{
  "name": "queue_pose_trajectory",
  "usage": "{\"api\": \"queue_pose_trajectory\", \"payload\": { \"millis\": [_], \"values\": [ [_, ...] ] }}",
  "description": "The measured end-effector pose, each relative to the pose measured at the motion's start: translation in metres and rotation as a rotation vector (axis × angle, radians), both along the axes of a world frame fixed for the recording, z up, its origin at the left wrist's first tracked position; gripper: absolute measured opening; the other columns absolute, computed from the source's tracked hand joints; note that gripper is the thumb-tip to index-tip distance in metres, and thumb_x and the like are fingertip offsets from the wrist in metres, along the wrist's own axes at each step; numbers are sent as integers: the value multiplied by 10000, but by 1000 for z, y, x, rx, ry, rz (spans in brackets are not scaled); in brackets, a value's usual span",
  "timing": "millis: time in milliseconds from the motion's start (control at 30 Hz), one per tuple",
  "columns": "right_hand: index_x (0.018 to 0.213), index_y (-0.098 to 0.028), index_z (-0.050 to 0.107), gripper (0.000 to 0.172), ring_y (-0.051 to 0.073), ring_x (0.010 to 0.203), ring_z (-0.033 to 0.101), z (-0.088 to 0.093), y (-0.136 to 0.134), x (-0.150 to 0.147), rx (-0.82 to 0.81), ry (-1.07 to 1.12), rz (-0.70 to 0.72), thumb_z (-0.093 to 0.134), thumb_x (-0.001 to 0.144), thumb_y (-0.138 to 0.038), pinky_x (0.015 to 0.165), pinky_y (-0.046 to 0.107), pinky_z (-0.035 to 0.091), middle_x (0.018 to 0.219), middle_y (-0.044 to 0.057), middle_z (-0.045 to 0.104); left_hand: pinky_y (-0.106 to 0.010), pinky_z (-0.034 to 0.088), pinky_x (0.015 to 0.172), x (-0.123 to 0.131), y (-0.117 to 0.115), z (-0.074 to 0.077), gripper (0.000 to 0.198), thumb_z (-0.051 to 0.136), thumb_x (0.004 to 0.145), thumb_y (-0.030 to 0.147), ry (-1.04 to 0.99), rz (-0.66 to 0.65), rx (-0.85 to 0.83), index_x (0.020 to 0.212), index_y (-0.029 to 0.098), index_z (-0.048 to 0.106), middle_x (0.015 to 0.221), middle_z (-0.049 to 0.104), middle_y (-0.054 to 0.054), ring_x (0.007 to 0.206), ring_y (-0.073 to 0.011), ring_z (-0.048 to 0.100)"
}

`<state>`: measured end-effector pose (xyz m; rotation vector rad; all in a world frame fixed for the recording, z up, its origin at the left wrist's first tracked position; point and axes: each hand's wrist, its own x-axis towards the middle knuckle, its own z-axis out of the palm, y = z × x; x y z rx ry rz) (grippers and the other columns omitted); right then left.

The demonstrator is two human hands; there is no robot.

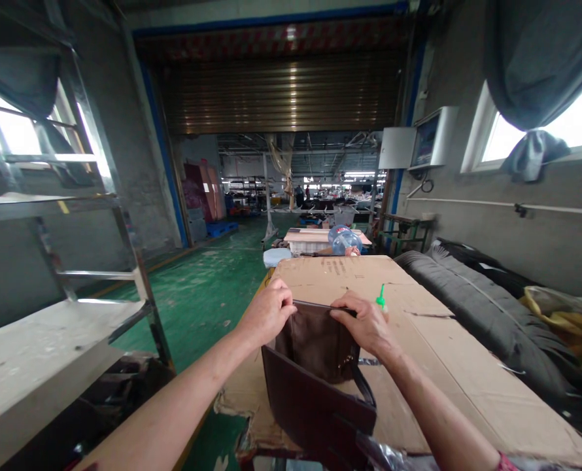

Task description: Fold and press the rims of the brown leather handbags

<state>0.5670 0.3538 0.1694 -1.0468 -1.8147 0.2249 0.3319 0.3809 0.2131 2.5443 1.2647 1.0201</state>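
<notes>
Head view: both hands (266,314) (364,324) on open brown bag (315,366)

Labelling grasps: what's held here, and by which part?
A dark brown bag, gripped at its far top rim: left hand on the left end, right hand on the right end.

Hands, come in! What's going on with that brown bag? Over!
Both pinching the far top edge: left hand, right hand. The brown bag sits open on the cardboard. A green tip pokes up just behind the right hand.
</notes>
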Motion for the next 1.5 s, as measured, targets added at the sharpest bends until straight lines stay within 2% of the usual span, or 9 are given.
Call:
{"api": "queue_pose_trajectory", "payload": {
  "millis": [200, 400, 567, 667, 767, 967, 1133, 1333, 1500],
  "values": [
    [741, -217, 695, 71, 129, 773, 588, 10, 3, -5, -26, -75, -94, 681, 800, -181, 703, 237, 391, 761, -39, 636, -269, 361, 700, 0, -2, 1, 197, 629, 759, 118, -4, 32, -1, 611, 165, 509, 851, 518, 15, 758, -122, 515],
    [856, -242, 722, 62, 138, 843, 587, 22, 6, -13, 37, -358, -87, 666, 871, -218, 731, 230, 391, 832, -26, 651, -272, 371, 715, -4, -5, 5, 201, 630, 767, 135, 13, 83, -7, 606, 164, 511, 851, 514, 6, 768, -128, 516],
    [756, -202, 687, 109, 143, 830, 585, 26, 8, -19, 23, -428, -148, 670, 863, -197, 719, 229, 388, 802, -12, 643, -265, 371, 706, -5, -5, 3, 200, 639, 775, 159, 19, 95, 12, 615, 168, 520, 857, 518, 6, 770, -129, 517],
    [746, -203, 681, 135, 159, 830, 591, 34, 5, -28, 10, -508, -206, 665, 872, -250, 690, 246, 378, 806, 0, 651, -262, 366, 695, -5, -4, 3, 199, 633, 770, 137, 18, 131, 0, 613, 166, 514, 859, 522, 4, 766, -126, 516],
    [773, -217, 691, 139, 160, 837, 596, 42, 3, -41, 33, -582, -178, 646, 886, -286, 672, 247, 370, 831, 1, 661, -256, 360, 686, -6, -4, 4, 193, 627, 759, 105, 16, 151, -5, 618, 166, 510, 848, 516, 6, 764, -122, 513],
    [752, -205, 681, 150, 162, 825, 609, 45, 6, -59, 27, -621, -194, 641, 875, -283, 654, 245, 368, 822, 3, 667, -246, 353, 676, -9, -4, 2, 193, 643, 756, 113, 1, 154, -4, 627, 166, 511, 832, 506, 12, 752, -114, 505],
    [822, -207, 695, 159, 180, 877, 624, 47, 8, -66, -18, -623, -197, 599, 898, -307, 672, 244, 393, 885, 25, 677, -250, 354, 680, -10, -2, 1, 169, 611, 751, 90, 5, 172, -3, 632, 161, 516, 853, 495, 2, 746, -114, 499],
    [841, -193, 700, 142, 200, 855, 642, 51, 2, -78, -55, -655, -218, 580, 874, -263, 680, 258, 422, 902, 57, 688, -253, 357, 677, -13, -6, 5, 162, 591, 744, 89, -6, 126, -30, 625, 162, 507, 835, 490, -6, 755, -127, 498],
    [787, -189, 692, 142, 218, 798, 656, 57, -13, -68, -37, -634, -288, 581, 847, -254, 624, 273, 409, 861, 67, 696, -255, 355, 676, -15, -17, 18, 122, 633, 743, 154, 44, -37, -25, 721, 174, 516, 874, 494, 3, 776, -133, 493]
  ]
}}
